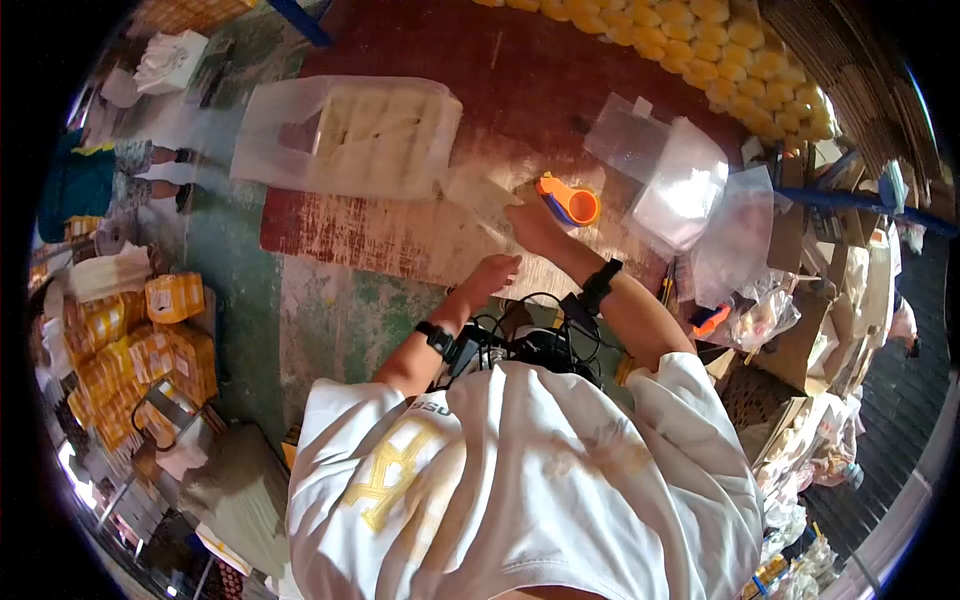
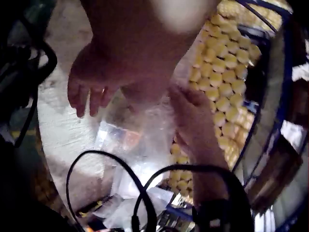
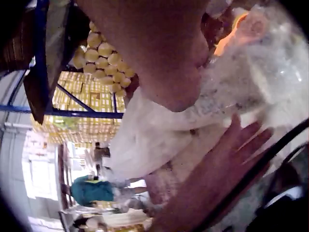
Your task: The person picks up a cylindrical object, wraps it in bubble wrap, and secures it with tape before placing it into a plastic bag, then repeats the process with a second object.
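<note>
A translucent plastic bag (image 1: 270, 140) wraps a pale, lumpy block (image 1: 385, 130) on the red, worn table, its loose end stretching right. My right hand (image 1: 540, 230) is at that end; in the left wrist view the right hand (image 2: 195, 121) pinches clear plastic. My left hand (image 1: 488, 280) is near the table's front edge, and in the right wrist view the left hand (image 3: 236, 150) has its fingers spread, holding nothing. An orange tape dispenser (image 1: 582, 207) stands just beyond the right hand.
Clear plastic bags (image 1: 685, 185) lie in a stack on the table's right side. Yellow-topped items (image 1: 740, 60) line the far right edge. Yellow-and-white packages (image 1: 110, 340) are piled at the left. A person in teal (image 1: 80, 185) stands beyond the left side.
</note>
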`<state>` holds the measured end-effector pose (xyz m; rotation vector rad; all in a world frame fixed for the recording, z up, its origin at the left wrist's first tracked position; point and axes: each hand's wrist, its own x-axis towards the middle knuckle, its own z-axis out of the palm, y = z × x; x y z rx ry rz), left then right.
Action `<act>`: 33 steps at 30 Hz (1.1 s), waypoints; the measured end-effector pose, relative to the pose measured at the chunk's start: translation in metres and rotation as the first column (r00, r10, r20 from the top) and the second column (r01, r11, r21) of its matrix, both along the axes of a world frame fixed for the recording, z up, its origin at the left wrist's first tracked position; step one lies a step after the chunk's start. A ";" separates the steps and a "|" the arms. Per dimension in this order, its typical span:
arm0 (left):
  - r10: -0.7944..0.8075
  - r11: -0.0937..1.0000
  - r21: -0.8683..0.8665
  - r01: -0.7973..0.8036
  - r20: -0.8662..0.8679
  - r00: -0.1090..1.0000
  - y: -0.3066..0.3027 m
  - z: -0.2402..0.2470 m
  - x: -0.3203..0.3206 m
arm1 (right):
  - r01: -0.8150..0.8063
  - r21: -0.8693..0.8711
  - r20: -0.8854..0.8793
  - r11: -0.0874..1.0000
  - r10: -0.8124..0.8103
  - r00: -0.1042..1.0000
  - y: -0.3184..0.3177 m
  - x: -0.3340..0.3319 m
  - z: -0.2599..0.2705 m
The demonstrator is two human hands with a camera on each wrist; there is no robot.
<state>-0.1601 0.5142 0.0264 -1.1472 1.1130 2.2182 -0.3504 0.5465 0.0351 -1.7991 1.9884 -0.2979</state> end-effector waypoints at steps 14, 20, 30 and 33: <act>-0.682 -0.037 -0.973 0.228 0.191 0.705 -0.075 -0.056 0.020 | 0.165 0.022 0.125 0.986 -0.166 0.978 0.080 0.025 -0.005; -0.628 0.077 -0.996 0.032 -0.024 0.778 -0.071 -0.052 0.026 | 0.173 0.217 -0.024 0.961 -0.172 0.985 0.111 0.008 0.007; -0.480 -0.351 -0.880 0.319 0.462 0.746 -0.071 -0.054 0.020 | 0.399 0.351 0.000 0.847 -0.426 0.905 0.103 0.003 -0.041; -0.637 -0.322 -0.931 0.171 0.347 0.689 -0.103 -0.053 0.008 | 0.361 0.478 -0.191 0.801 -0.307 0.932 0.092 -0.017 -0.021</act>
